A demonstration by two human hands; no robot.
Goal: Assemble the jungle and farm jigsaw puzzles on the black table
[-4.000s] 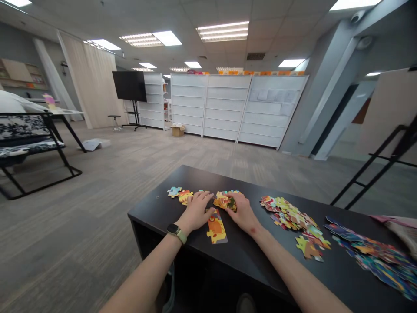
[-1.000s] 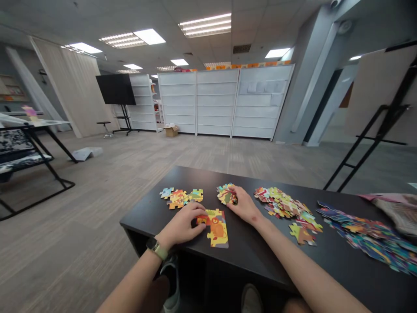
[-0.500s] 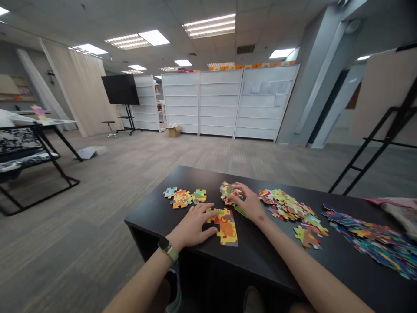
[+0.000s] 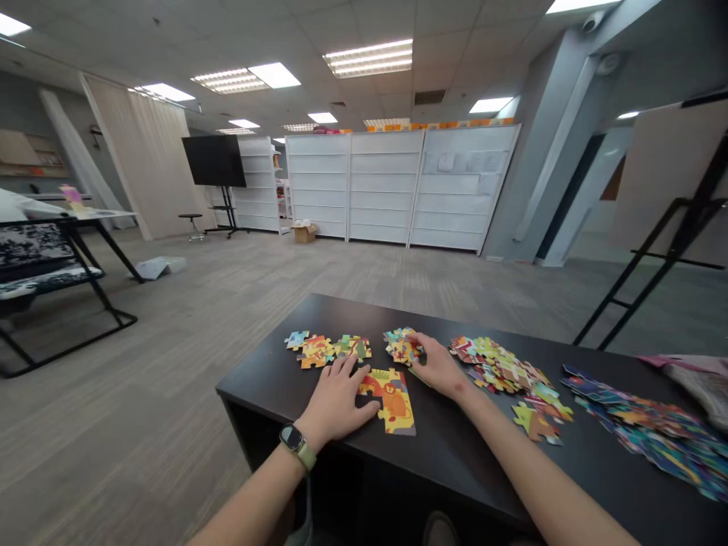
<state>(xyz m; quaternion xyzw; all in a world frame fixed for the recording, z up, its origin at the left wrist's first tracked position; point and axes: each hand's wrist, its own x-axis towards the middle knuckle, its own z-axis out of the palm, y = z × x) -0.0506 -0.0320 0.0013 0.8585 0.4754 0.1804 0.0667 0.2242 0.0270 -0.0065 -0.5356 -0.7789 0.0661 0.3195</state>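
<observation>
My left hand (image 4: 340,398) lies palm down with its fingers spread, fingertips at the near edge of a loose puzzle cluster (image 4: 316,351) and thumb beside a partly joined lion puzzle (image 4: 396,402). The lion section is orange and yellow, close to the table's front edge. My right hand (image 4: 439,368) has its fingers bent round the right side of a small heap of puzzle pieces (image 4: 400,345). Thumb and fingers close on pieces there, partly hidden by the hand. A green-brown pair of pieces (image 4: 535,422) lies right of my right forearm.
A larger heap of puzzle pieces (image 4: 506,364) is right of my right hand. Farther right, dark blue puzzle pieces (image 4: 665,428) lie spread near a pink and grey cloth item (image 4: 697,379). The black table (image 4: 449,447) stands on grey carpet; an easel (image 4: 654,258) is at right.
My left hand has shifted slightly left, and a piece near its fingertips now lies by the upper cluster. My right fingers have curled in; the small heap's top shows different pieces.
</observation>
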